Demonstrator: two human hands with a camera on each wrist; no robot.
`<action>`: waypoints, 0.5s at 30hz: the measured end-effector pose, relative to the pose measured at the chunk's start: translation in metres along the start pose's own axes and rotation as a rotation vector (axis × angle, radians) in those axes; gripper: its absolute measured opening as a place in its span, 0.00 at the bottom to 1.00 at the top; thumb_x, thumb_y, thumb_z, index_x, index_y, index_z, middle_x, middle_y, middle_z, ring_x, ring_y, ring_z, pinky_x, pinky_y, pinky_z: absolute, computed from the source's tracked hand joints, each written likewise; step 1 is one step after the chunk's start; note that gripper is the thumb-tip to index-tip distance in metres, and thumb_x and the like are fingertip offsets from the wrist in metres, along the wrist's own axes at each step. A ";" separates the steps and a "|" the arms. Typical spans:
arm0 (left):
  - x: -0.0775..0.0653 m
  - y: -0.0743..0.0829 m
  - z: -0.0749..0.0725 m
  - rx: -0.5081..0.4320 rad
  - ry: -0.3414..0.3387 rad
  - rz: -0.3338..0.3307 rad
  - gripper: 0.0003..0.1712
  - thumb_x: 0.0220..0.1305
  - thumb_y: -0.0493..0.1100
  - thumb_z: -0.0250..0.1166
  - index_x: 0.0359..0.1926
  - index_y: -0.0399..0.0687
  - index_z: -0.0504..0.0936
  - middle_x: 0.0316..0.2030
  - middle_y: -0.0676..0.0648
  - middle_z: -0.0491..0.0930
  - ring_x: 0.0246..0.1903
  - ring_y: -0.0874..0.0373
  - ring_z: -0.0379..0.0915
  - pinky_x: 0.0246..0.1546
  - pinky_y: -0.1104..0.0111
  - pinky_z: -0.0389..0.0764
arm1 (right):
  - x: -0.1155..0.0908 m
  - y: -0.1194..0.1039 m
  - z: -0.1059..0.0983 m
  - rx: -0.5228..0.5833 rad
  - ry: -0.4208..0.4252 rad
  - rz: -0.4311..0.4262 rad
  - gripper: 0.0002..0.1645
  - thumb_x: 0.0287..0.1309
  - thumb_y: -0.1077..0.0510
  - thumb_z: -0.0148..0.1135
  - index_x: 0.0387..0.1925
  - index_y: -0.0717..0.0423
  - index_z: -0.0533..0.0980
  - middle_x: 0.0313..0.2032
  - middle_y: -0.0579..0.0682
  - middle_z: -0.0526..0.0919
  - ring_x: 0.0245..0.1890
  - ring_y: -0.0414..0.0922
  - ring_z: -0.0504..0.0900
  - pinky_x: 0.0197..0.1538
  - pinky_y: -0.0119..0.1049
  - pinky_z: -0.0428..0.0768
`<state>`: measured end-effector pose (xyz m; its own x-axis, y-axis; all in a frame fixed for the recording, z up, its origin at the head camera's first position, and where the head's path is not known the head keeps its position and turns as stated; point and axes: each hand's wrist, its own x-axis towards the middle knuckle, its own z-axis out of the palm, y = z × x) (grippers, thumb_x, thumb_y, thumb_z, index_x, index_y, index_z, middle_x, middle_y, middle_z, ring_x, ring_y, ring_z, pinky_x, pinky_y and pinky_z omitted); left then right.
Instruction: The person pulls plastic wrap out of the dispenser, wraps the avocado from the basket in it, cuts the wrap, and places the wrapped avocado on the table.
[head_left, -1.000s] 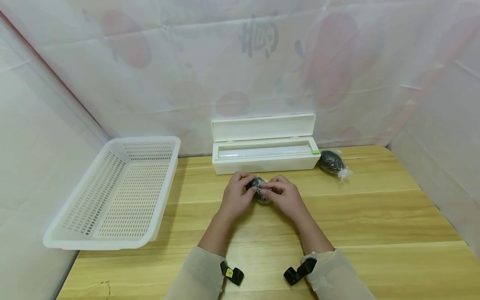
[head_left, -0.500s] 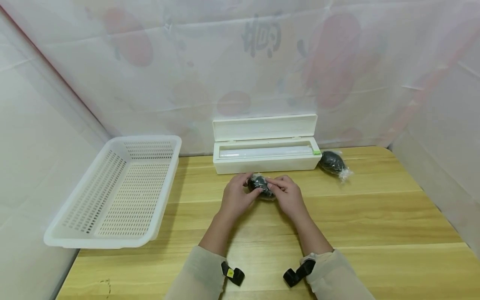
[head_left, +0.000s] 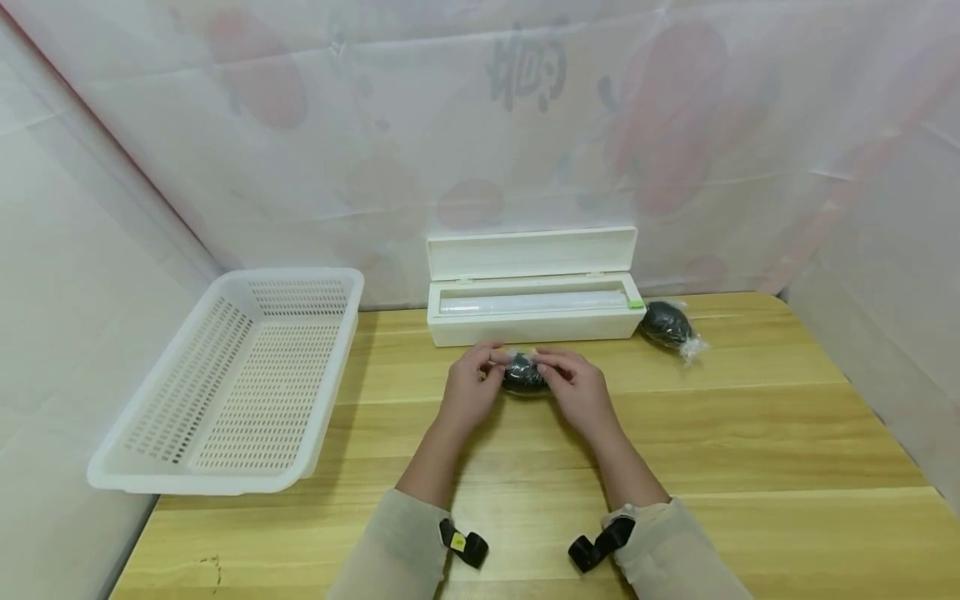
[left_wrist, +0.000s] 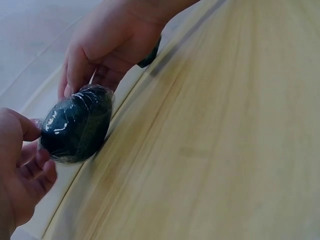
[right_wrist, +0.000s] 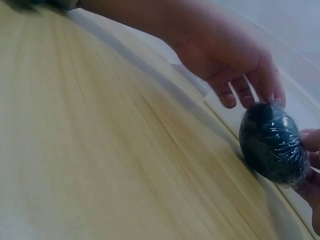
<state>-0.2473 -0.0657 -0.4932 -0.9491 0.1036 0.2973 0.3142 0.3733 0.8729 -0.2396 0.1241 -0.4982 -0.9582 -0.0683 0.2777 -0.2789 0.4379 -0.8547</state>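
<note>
A dark oval avocado (head_left: 524, 377) in shiny cling film is held between both hands, just in front of the white box. On its left, my left hand (head_left: 468, 392) pinches the film between thumb and fingers. My right hand (head_left: 581, 395) pinches the film at the other end. The left wrist view shows the avocado (left_wrist: 80, 127) with wrinkled film over its dark green skin. In the right wrist view, creases in the film on the avocado (right_wrist: 274, 145) gather toward the right fingertips (right_wrist: 311, 140). The fingers partly cover both ends.
Behind the hands stands a long white box (head_left: 536, 327), lid raised, with a cling film roll (head_left: 532, 302) inside. A second wrapped avocado (head_left: 666, 325) lies at its right end, film twisted. To the left is a white perforated basket (head_left: 321, 400). Fabric walls enclose the wooden table (head_left: 712, 467).
The avocado has turned between the hands, and its long side now lies crosswise. Both hands have shifted their fingers to opposite ends of the film. Box, basket and second avocado stay put.
</note>
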 end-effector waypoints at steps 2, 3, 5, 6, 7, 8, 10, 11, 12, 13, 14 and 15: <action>0.001 0.001 0.000 -0.048 -0.026 -0.040 0.10 0.63 0.33 0.59 0.38 0.48 0.84 0.52 0.51 0.83 0.41 0.58 0.79 0.41 0.69 0.80 | 0.000 -0.001 -0.001 0.004 -0.024 0.003 0.12 0.66 0.54 0.62 0.49 0.48 0.84 0.53 0.48 0.83 0.56 0.47 0.77 0.58 0.46 0.79; 0.001 0.001 0.000 -0.065 -0.040 -0.064 0.09 0.64 0.33 0.59 0.39 0.49 0.83 0.51 0.52 0.84 0.40 0.59 0.78 0.39 0.70 0.79 | 0.001 -0.001 -0.002 0.001 -0.035 0.002 0.12 0.66 0.55 0.62 0.49 0.48 0.83 0.53 0.47 0.83 0.56 0.47 0.77 0.58 0.47 0.78; 0.001 0.001 0.000 -0.064 -0.055 -0.081 0.10 0.65 0.35 0.58 0.41 0.51 0.83 0.47 0.54 0.85 0.36 0.60 0.76 0.36 0.69 0.78 | 0.001 -0.001 -0.002 -0.007 -0.051 -0.009 0.13 0.67 0.55 0.61 0.51 0.47 0.83 0.51 0.47 0.83 0.54 0.46 0.76 0.58 0.48 0.78; 0.001 0.001 -0.001 -0.056 -0.058 -0.084 0.10 0.65 0.36 0.58 0.43 0.51 0.84 0.47 0.54 0.85 0.34 0.59 0.75 0.34 0.69 0.77 | 0.001 -0.001 -0.002 -0.015 -0.054 -0.020 0.13 0.67 0.56 0.60 0.51 0.47 0.83 0.51 0.47 0.83 0.53 0.46 0.76 0.57 0.49 0.78; 0.001 0.000 -0.001 -0.047 -0.060 -0.084 0.12 0.66 0.36 0.58 0.45 0.51 0.84 0.46 0.54 0.85 0.32 0.59 0.74 0.32 0.69 0.76 | 0.002 -0.001 -0.001 -0.021 -0.055 -0.032 0.13 0.68 0.56 0.60 0.52 0.47 0.82 0.51 0.47 0.83 0.53 0.46 0.76 0.57 0.49 0.78; 0.001 0.000 -0.001 -0.037 -0.061 -0.081 0.13 0.66 0.37 0.58 0.47 0.52 0.84 0.46 0.54 0.85 0.34 0.59 0.75 0.33 0.70 0.77 | 0.002 -0.001 -0.001 -0.028 -0.054 -0.043 0.14 0.68 0.56 0.59 0.52 0.47 0.82 0.51 0.47 0.83 0.52 0.46 0.76 0.56 0.49 0.78; 0.000 0.000 -0.001 -0.018 -0.056 -0.057 0.15 0.68 0.37 0.58 0.52 0.51 0.84 0.47 0.52 0.84 0.40 0.57 0.78 0.40 0.67 0.80 | 0.002 -0.001 0.000 -0.035 -0.037 -0.057 0.14 0.68 0.56 0.59 0.52 0.47 0.82 0.50 0.47 0.84 0.51 0.46 0.76 0.55 0.48 0.78; 0.000 0.000 0.000 -0.008 -0.055 -0.039 0.16 0.68 0.36 0.57 0.53 0.49 0.83 0.50 0.51 0.84 0.45 0.56 0.79 0.46 0.64 0.81 | 0.002 -0.001 0.001 -0.039 -0.018 -0.064 0.14 0.67 0.56 0.60 0.52 0.48 0.83 0.49 0.47 0.84 0.51 0.45 0.77 0.54 0.46 0.78; 0.000 0.000 0.001 0.006 -0.054 -0.025 0.16 0.69 0.35 0.56 0.54 0.47 0.83 0.52 0.50 0.83 0.50 0.55 0.79 0.52 0.63 0.79 | 0.002 -0.001 0.001 -0.037 0.006 -0.071 0.13 0.66 0.56 0.61 0.51 0.49 0.83 0.48 0.48 0.85 0.50 0.45 0.78 0.54 0.43 0.79; -0.001 0.000 0.003 0.025 -0.054 -0.013 0.17 0.69 0.35 0.56 0.55 0.46 0.83 0.53 0.49 0.82 0.55 0.55 0.77 0.57 0.62 0.77 | 0.002 0.000 0.002 -0.035 0.038 -0.078 0.13 0.65 0.57 0.63 0.49 0.50 0.84 0.47 0.48 0.85 0.49 0.45 0.79 0.53 0.39 0.80; -0.002 0.000 0.004 0.043 -0.058 -0.007 0.17 0.70 0.35 0.56 0.56 0.45 0.82 0.56 0.48 0.80 0.57 0.55 0.75 0.59 0.63 0.75 | 0.002 0.000 0.002 -0.024 0.074 -0.082 0.12 0.63 0.57 0.65 0.47 0.52 0.84 0.46 0.49 0.86 0.48 0.45 0.81 0.51 0.36 0.81; -0.003 0.000 0.006 0.058 -0.065 -0.005 0.18 0.70 0.35 0.56 0.58 0.45 0.81 0.57 0.47 0.78 0.57 0.54 0.74 0.58 0.63 0.75 | 0.003 0.001 0.002 -0.015 0.115 -0.088 0.11 0.61 0.58 0.66 0.45 0.53 0.85 0.44 0.50 0.86 0.47 0.45 0.82 0.50 0.32 0.81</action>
<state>-0.2448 -0.0608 -0.4962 -0.9506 0.1610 0.2655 0.3096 0.4261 0.8500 -0.2424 0.1220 -0.4991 -0.9165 -0.0043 0.4000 -0.3593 0.4480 -0.8186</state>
